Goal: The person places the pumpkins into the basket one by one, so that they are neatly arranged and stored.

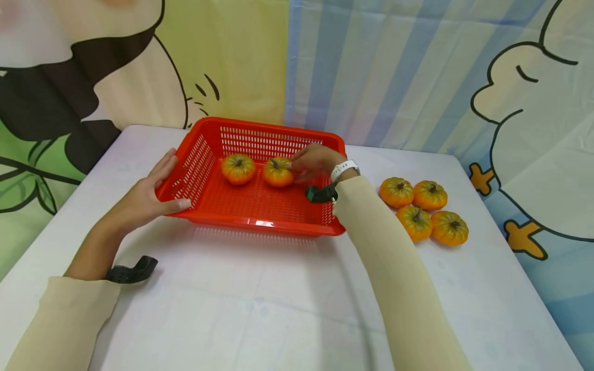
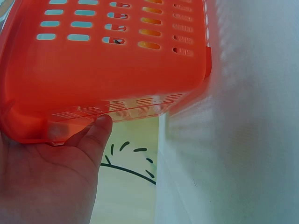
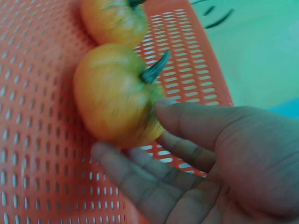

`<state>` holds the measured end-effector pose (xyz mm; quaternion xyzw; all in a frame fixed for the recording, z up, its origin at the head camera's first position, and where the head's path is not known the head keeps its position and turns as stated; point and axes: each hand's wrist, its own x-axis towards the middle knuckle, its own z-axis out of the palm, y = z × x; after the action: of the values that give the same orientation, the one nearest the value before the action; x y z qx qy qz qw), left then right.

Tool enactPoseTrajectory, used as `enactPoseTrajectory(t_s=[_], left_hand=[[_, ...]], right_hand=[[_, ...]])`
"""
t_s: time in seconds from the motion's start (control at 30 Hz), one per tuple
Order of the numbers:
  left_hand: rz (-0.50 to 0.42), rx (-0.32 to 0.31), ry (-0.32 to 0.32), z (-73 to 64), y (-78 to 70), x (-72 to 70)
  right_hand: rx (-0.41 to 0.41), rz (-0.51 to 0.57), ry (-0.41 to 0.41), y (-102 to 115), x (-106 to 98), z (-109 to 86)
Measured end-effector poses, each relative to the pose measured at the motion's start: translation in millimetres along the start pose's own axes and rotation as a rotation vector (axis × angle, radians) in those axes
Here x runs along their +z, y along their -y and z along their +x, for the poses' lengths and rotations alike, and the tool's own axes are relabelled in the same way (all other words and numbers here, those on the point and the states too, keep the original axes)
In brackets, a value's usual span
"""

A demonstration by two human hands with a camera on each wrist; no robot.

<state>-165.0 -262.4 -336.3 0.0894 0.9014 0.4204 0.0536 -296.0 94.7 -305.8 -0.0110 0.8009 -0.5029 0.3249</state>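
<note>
A red perforated plastic basket (image 1: pixel 223 217) stands on the table, with two small orange pumpkins inside, one on the left (image 1: pixel 238 169) and one nearer the middle (image 1: pixel 277 175). At the basket's left end my left hand (image 1: pixel 139 202) holds the rim, thumb over the edge and fingers along the outside wall (image 2: pixel 103 70). My right hand (image 1: pixel 317 159) is inside the basket beside the middle pumpkin. In the right wrist view, its thumb (image 3: pixel 187 116) lies at that pumpkin's side near the green stem, and the loosely extended fingers (image 3: pixel 140 182) are along its lower edge.
Several more orange pumpkins (image 1: pixel 415 223) sit in a cluster on the white table (image 1: pixel 260 309), right of the basket and beyond my right forearm. A cartoon-printed curtain (image 1: pixel 371 67) hangs behind the table. Black camera straps and a white watch (image 1: pixel 344 169) are on the wrists.
</note>
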Motion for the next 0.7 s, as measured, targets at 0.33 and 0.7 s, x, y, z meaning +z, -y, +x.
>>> enactPoseTrajectory(t_s=[0.33,0.7], left_hand=[[-0.003,-0.001,0.007,-1.9,-0.7,-2.8],[-0.019,0.007,0.012,-0.4,-1.1,-0.4]], right_hand=[[-0.026,-0.076,0.012,9,23,5.0],[-0.042,-0.064,-0.014,12,27,7.4]])
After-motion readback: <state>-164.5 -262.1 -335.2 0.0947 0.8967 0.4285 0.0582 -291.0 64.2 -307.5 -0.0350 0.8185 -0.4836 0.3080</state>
